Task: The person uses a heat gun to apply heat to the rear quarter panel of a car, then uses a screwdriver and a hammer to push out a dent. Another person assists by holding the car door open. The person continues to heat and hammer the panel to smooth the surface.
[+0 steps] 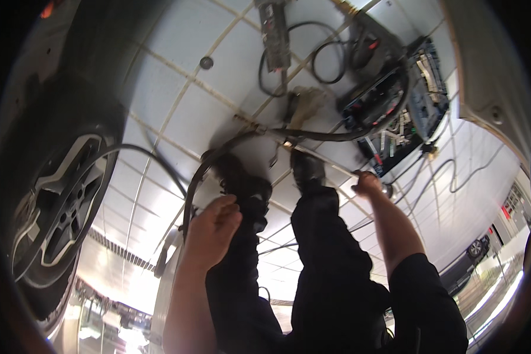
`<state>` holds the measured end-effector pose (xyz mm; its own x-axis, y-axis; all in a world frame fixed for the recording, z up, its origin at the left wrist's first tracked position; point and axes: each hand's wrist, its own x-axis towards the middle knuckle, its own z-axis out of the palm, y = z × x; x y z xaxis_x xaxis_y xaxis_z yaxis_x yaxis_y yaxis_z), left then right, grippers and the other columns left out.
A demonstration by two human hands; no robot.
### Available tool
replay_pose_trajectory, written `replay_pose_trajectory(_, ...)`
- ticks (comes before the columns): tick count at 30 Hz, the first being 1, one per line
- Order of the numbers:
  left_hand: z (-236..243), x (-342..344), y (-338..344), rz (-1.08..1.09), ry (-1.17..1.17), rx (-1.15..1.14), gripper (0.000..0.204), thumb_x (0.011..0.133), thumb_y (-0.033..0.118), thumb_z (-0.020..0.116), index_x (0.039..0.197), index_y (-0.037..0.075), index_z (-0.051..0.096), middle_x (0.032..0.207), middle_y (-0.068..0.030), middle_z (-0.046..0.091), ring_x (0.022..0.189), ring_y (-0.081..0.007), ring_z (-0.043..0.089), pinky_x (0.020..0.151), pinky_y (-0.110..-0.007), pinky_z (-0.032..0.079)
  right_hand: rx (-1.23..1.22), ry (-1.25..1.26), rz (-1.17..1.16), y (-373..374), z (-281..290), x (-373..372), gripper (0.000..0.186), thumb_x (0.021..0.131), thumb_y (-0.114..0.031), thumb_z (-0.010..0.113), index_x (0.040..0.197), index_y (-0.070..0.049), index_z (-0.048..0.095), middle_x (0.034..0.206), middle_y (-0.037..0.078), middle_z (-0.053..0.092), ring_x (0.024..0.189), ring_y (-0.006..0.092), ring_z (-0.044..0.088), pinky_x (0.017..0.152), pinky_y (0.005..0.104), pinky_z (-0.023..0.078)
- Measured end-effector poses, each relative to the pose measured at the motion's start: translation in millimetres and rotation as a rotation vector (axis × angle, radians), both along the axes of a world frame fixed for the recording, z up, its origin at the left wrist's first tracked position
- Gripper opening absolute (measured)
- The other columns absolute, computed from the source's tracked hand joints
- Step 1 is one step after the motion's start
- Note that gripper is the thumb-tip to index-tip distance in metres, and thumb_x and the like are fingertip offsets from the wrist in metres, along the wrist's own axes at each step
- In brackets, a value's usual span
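Observation:
My right hand (369, 184) is closed round the near end of a long, thin metal rod (327, 160), which slants up to the left toward my shoes. The rod's far end meets a small, bright fitting (288, 143) beside a thick black hose (236, 140). That hose arches across the floor in front of my feet and drops down past my left wrist. My left hand (217, 229) is held with curled fingers above my left leg, close to the hose. What it holds, if anything, is hidden. A pale glove (307, 105) lies just beyond the fitting.
A car wheel (71, 203) stands close on my left, and a body panel (495, 88) hangs at the upper right. An open tool case (404, 127) lies on the tiles at right. A corded grey tool (274, 38) and looped cables (330, 62) lie farther off.

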<state>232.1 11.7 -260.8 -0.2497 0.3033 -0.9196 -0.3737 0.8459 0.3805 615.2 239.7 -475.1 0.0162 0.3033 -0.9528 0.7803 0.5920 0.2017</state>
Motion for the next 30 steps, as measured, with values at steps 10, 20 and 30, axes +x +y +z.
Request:
replay_pose_trajectory(10, -25.7, 106.3, 0.1, 0.241, 0.017, 0.157, 0.038, 0.091, 0.018, 0.058, 0.125, 0.002, 0.050, 0.112, -0.0111, 0.060, 0.101, -0.0211, 0.059, 0.090, -0.032, 0.046, -0.156, 0.304, 0.135, -12.0, 67.6, -6.7, 0.028, 0.079, -0.026, 0.054, 0.078, -0.004, 0.070, 0.086, 0.021, 0.066, 0.084, 0.0359, 0.064, 0.079, 0.0443, 0.051)
replay_pose_trajectory(20, 204.3, 67.4, 26.5, 1.095, 0.074, 0.674, 0.043, 0.094, 0.024, 0.053, 0.130, 0.009, 0.037, 0.105, -0.0160, 0.058, 0.100, -0.0288, 0.058, 0.085, -0.040, 0.045, -0.410, 0.431, 0.250, -39.4, 315.9, -132.3, 0.037, 0.083, -0.032, 0.047, 0.079, -0.003, 0.068, 0.084, 0.020, 0.067, 0.085, 0.0390, 0.065, 0.075, 0.0481, 0.052)
replay_pose_trajectory(30, 324.0, 6.6, 44.1, 1.386, -0.221, 0.372, 0.027, 0.092, 0.035, 0.056, 0.081, 0.017, 0.040, 0.059, 0.0000, 0.037, 0.047, -0.0135, 0.035, 0.044, -0.028, 0.027, -0.939, 0.286, -0.742, -0.2, 573.1, -76.6, 0.064, 0.067, -0.021, 0.081, 0.123, -0.012, 0.053, 0.109, 0.009, 0.061, 0.100, 0.0210, 0.059, 0.091, 0.0365, 0.046)
